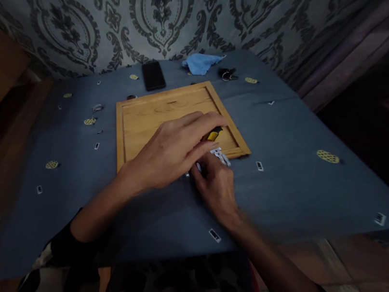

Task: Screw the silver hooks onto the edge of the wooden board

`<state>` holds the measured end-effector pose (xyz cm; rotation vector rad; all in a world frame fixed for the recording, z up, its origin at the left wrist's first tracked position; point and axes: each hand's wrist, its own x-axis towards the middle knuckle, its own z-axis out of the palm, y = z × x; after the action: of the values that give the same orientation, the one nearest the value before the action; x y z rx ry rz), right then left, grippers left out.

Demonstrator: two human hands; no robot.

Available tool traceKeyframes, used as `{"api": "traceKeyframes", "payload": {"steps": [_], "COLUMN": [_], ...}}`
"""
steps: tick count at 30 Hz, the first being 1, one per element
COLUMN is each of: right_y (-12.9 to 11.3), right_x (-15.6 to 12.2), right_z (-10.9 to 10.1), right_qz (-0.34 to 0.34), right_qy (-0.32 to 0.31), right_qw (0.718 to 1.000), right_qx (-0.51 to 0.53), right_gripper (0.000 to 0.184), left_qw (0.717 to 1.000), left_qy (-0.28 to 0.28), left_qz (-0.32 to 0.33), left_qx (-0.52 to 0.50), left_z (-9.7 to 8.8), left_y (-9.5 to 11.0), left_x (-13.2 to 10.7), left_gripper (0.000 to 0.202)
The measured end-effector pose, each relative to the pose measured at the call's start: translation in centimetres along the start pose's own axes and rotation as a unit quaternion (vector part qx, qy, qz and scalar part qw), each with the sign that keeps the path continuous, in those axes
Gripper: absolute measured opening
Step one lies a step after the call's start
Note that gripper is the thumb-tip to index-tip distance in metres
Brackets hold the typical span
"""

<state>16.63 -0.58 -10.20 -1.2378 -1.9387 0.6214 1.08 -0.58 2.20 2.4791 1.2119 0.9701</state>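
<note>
A framed wooden cabinet door (145, 131) lies flat on the cloth-covered table. My left hand (174, 150) arches over its near right part, fingers and thumb curled round a yellow-and-black handle (214, 133), which looks like a screwdriver's; the tip is hidden. Below it, by the near edge of the door, my right hand (216, 183) is closed with bent fingers. A silver metal hinge (221, 156) sticks out past its knuckles and appears to be held there. My left hand covers part of the right fingertips.
Behind the door lie a black phone (153, 76), a blue cloth (200, 64) and a dark bunch with a metal ring (227, 74). Another small metal hinge (96, 108) and a tiny dark piece (99, 131) rest at the left. A patterned curtain (160, 9) hangs behind the table.
</note>
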Motion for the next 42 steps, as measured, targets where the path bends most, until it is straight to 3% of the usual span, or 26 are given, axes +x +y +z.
{"api": "traceKeyframes", "payload": {"steps": [10, 24, 32, 42], "right_y": [-0.4, -0.3, -0.5, -0.5], "right_x": [0.1, 0.0, -0.2, -0.8], "right_z": [0.0, 0.2, -1.1, -1.5], "right_qz": [0.005, 0.022, 0.022, 0.028], "right_qy": [0.011, 0.002, -0.019, -0.003], "right_qw": [1.000, 1.000, 0.999, 1.000], "right_qx": [0.002, 0.009, 0.024, 0.008], "right_gripper": [0.014, 0.013, 0.007, 0.020], "left_qw": [1.000, 0.999, 0.999, 0.999], "left_qy": [-0.015, 0.024, 0.036, 0.024], "left_qz": [-0.007, -0.014, -0.019, -0.038], "left_qx": [-0.020, -0.026, -0.020, -0.013], "left_z": [0.2, 0.4, 0.9, 0.9], "left_y": [0.0, 0.1, 0.0, -0.3], "left_x": [-0.1, 0.0, 0.1, 0.0], "left_gripper": [0.023, 0.023, 0.023, 0.025]}}
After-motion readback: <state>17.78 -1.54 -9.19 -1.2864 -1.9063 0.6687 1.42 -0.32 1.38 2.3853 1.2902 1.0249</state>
